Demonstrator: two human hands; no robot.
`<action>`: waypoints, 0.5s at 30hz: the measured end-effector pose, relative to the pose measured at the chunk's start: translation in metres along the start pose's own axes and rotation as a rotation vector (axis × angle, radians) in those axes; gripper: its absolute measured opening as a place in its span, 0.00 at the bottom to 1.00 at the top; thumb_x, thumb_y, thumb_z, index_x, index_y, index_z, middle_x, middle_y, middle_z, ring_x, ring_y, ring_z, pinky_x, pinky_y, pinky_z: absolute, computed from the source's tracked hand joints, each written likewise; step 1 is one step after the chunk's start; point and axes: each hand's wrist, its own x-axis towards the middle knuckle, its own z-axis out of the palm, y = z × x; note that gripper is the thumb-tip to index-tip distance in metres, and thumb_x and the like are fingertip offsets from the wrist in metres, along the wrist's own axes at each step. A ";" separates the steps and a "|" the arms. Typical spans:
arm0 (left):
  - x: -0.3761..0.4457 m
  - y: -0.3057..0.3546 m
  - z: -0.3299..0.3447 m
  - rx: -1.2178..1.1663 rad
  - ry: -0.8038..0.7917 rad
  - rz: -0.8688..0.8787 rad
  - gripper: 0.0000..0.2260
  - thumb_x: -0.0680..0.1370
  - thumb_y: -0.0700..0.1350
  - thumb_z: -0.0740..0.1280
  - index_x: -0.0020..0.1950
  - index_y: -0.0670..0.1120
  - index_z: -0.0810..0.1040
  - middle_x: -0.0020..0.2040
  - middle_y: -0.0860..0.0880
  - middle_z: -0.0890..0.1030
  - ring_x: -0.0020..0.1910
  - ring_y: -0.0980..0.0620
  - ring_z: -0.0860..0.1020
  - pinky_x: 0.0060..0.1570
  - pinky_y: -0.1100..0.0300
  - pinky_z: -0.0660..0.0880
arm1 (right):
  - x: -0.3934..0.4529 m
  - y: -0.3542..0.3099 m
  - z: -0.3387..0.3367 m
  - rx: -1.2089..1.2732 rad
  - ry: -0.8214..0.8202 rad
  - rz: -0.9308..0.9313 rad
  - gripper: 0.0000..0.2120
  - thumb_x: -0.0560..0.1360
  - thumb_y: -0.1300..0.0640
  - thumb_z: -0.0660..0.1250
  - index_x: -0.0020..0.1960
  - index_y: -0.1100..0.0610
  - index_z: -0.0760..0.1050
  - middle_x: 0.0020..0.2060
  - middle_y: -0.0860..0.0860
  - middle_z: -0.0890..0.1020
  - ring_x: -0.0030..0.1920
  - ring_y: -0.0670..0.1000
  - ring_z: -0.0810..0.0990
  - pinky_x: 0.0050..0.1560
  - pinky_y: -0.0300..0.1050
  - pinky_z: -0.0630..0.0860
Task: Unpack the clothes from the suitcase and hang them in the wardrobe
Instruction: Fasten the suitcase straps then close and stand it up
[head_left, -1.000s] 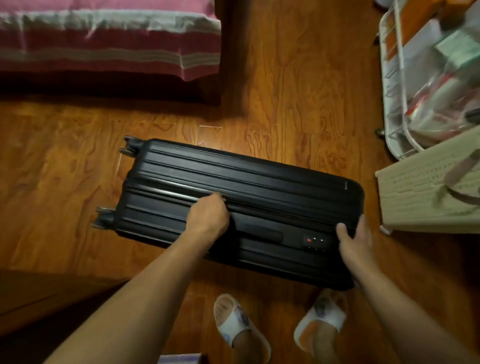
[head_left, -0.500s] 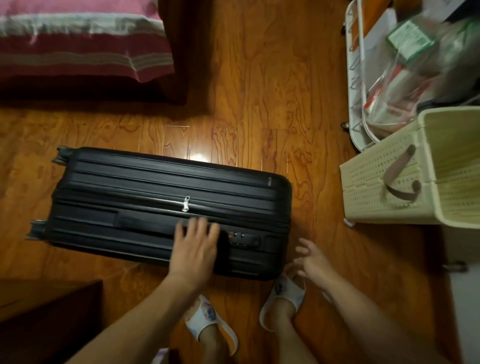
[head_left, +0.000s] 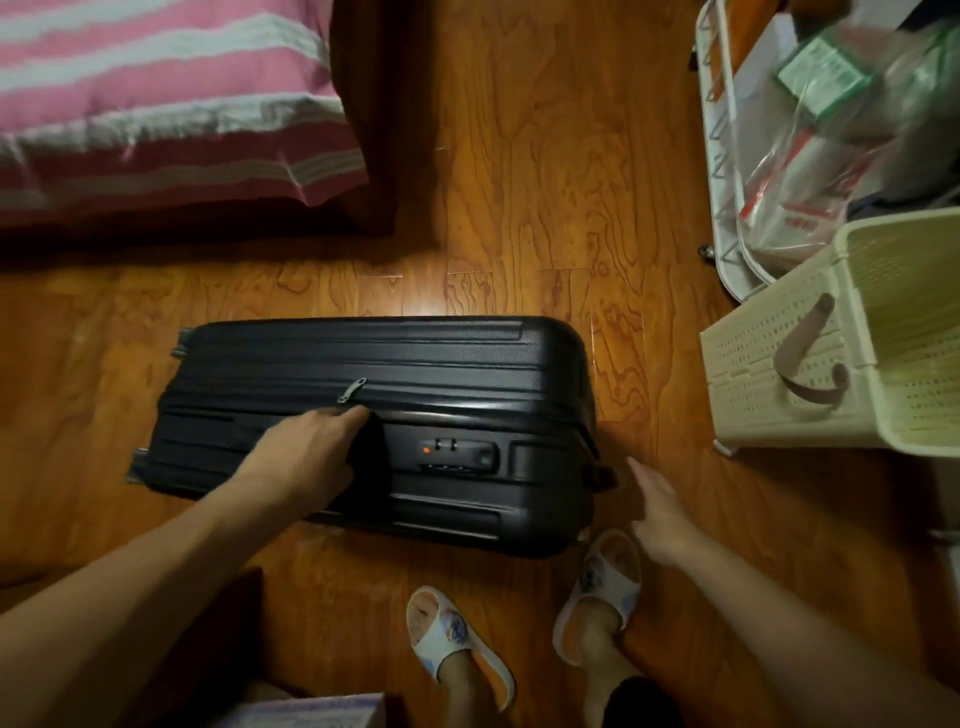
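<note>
Your left hand (head_left: 311, 457) grips side handle of suitcase (head_left: 415, 364), fingers curled over it, likely to steady or tip case. Right hand (head_left: 657, 512) free, fingers straight, holding nothing, just right of case's end. Suitcase lies zipped on wood floor (head_left: 519, 182), near your slippers (head_left: 602, 587); zipper pull (head_left: 351, 389) far of grip, combination lock (head_left: 457, 453) right. Cream basket (head_left: 779, 374) far right.

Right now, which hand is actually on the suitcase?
The left hand, its fingers on the black suitcase by the side handle. The right hand hangs open over the floor, off the case's end.
</note>
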 end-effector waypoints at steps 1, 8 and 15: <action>-0.008 -0.015 -0.010 -0.023 0.018 0.010 0.22 0.73 0.47 0.73 0.64 0.53 0.69 0.59 0.50 0.79 0.54 0.44 0.80 0.45 0.51 0.78 | -0.003 -0.005 -0.006 -0.055 0.004 -0.036 0.43 0.76 0.70 0.65 0.81 0.44 0.50 0.80 0.49 0.52 0.79 0.55 0.54 0.77 0.54 0.60; -0.074 -0.082 -0.030 -0.458 0.148 -0.120 0.18 0.74 0.43 0.75 0.58 0.60 0.77 0.55 0.56 0.81 0.54 0.53 0.81 0.50 0.55 0.80 | -0.081 -0.109 -0.050 -0.151 0.337 -0.297 0.20 0.74 0.68 0.64 0.50 0.41 0.71 0.47 0.48 0.78 0.52 0.54 0.79 0.47 0.52 0.79; -0.137 -0.047 -0.049 -1.400 0.396 -0.293 0.27 0.75 0.70 0.65 0.74 0.70 0.63 0.75 0.55 0.68 0.71 0.50 0.70 0.66 0.38 0.72 | -0.182 -0.238 -0.058 -0.383 0.630 -0.790 0.14 0.70 0.68 0.65 0.53 0.54 0.75 0.41 0.45 0.75 0.44 0.53 0.77 0.39 0.44 0.65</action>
